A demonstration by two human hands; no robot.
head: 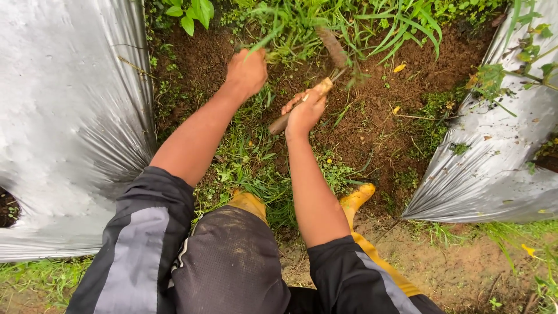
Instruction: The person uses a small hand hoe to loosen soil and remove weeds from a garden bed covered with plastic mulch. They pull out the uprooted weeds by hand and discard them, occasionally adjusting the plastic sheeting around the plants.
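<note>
My right hand [305, 111] grips the wooden handle of a small hand hoe [317, 90]. Its soil-caked blade [332, 47] points away into the dirt below a clump of long grass [325, 23]. My left hand [247, 71] is closed on grass blades at the base of that clump, to the left of the tool. Both arms reach forward over weeds [250, 157] growing in a furrow of brown soil [395, 93].
Silver plastic mulch sheets cover raised beds on the left [64, 116] and right [494, 157]. My yellow rubber boots [356, 200] stand at the near end of the furrow. A broad-leaved plant [189, 13] grows at the top left.
</note>
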